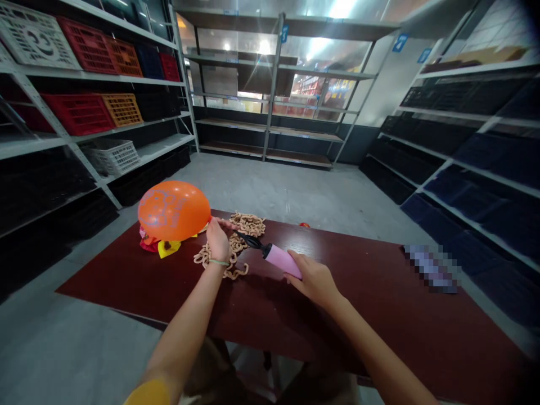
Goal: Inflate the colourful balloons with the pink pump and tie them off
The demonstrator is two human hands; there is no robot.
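Along the left wall, white shelving (101,79) carries red and orange plastic crates (80,114) and white baskets. Nearer, on a dark red table top (379,315), an inflated orange balloon (174,210) sits at the table's far edge, on yellow and red scraps of rubber (169,248) and just beside a heap of tan linked loops (248,225). The person's left hand (218,241) is the nearer one to the balloon, touching its lower right side with curled fingers, though I cannot tell whether they pinch the neck. To the right, the right hand (314,279) is closed over a pink hand pump (283,261), whose long axis slants up and left, its black nozzle (248,240) ending just beside the left hand. Further right lies a pixelated patch (430,269), then dark blue crates (464,152) on shelving; bare shelves (270,124) stand beyond a grey floor (261,191).
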